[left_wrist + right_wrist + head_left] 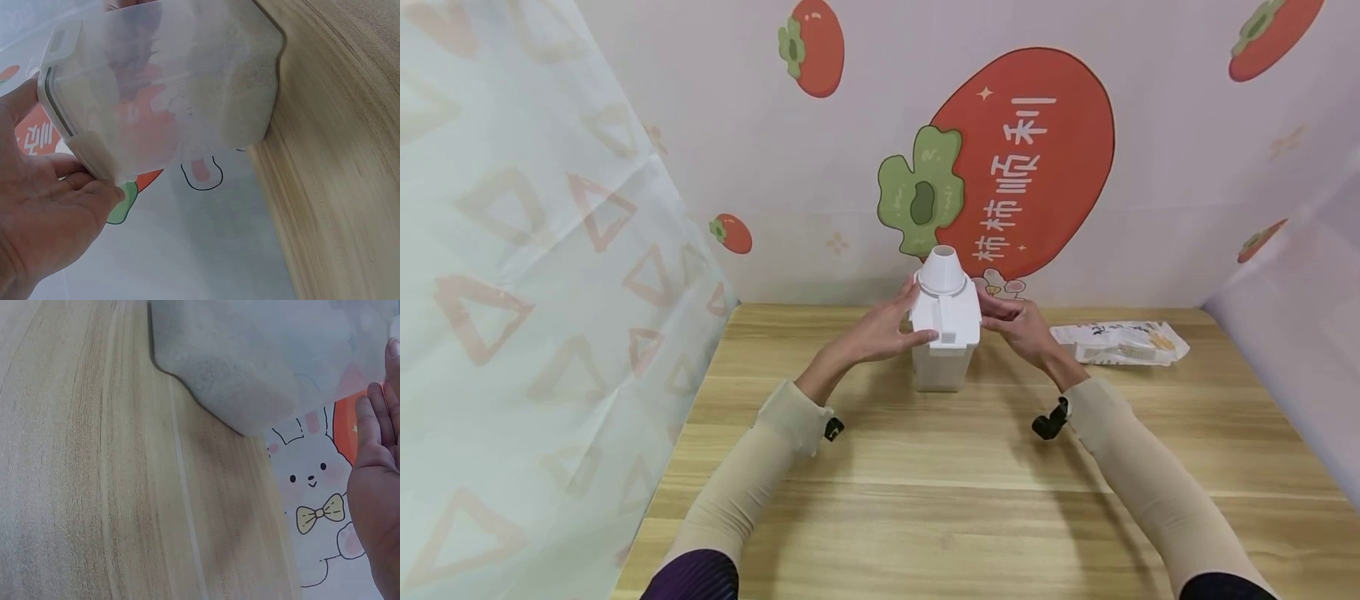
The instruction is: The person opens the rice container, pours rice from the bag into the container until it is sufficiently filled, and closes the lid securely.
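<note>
Left hand [880,329] on the left side of the white lid [946,312], fingers [917,337] nearly straight and pressed flat on the lid's near latch, thumb up by the top edge, no curl round anything. Between the two hands, the frosted container [942,367], upright on the tabletop [925,467], far back by the wall, with pale grainy stuff low inside, seen from the left wrist view. On top of the lid, a small white cone spout [944,268], open end up. Right hand [1022,327] on the right side of the lid, fingers [996,304] straight and touching its edge, palm open, holding nothing. Best done with both sides pressed evenly and at once, container kept flat on the wood so no tip or spill, thumbs clear of the latch. To the right of the right fingers, well apart, a flat white packet [1120,342] with print too small to read. On the wall behind, above the fingers, a big red persimmon picture [1030,158] with white Chinese writing, 柿柿顺利. No brand readable on the container.
</note>
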The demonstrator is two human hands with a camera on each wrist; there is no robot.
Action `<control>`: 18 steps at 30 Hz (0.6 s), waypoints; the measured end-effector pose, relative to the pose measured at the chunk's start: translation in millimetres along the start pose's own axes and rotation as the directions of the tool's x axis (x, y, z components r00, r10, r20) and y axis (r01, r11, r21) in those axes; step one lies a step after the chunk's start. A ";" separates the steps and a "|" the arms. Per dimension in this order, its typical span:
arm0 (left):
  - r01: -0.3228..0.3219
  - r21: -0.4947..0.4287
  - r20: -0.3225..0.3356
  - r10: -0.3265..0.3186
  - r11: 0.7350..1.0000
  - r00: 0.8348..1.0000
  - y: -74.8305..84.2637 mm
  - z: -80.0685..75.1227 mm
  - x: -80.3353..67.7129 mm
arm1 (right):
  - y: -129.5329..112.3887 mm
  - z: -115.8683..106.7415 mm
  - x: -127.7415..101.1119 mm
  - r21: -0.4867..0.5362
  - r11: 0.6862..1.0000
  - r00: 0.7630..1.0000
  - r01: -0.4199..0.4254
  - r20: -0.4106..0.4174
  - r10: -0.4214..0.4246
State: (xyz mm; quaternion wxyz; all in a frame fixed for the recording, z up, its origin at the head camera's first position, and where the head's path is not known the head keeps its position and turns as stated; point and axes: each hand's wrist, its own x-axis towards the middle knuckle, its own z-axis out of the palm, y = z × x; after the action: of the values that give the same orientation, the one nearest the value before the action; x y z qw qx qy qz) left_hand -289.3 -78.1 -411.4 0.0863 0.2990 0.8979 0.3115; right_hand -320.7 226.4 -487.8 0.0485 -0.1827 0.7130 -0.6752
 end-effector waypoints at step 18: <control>-0.013 -0.015 -0.007 0.013 1.000 1.000 -0.2 0.8 -0.6 | 4.5 1.8 -0.1 0.043 0.998 0.999 0.033 -0.008 -0.033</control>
State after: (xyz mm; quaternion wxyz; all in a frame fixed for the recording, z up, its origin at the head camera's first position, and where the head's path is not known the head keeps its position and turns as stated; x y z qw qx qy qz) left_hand -288.7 -78.1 -412.1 0.0836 0.3032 0.8937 0.3199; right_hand -320.9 224.8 -492.4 0.0387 -0.1910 0.6951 -0.6920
